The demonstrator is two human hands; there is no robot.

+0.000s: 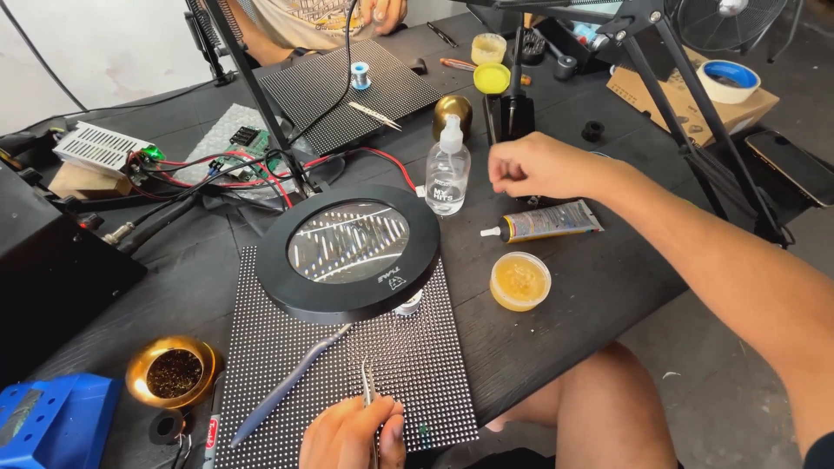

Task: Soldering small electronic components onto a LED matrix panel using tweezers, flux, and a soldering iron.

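Note:
My left hand (352, 434) is at the bottom edge and grips metal tweezers (368, 386), their tips pointing up over a dark dotted panel (434, 365). My right hand (534, 165) reaches across the table with fingers curled, hovering beside a clear spray bottle (447, 169) and above a glue tube (547, 221). It holds nothing that I can see. A round black magnifier (347, 252) hangs over the panel's top part. A blue-grey soldering iron (287, 382) lies slanted on the panel.
A small yellow flux pot (519, 280) sits right of the panel. A brass tip cleaner (172, 372) and a blue box (52, 421) are at the lower left. Another person's hand (382, 13) rests by a second panel (347, 91) with wires and circuit boards.

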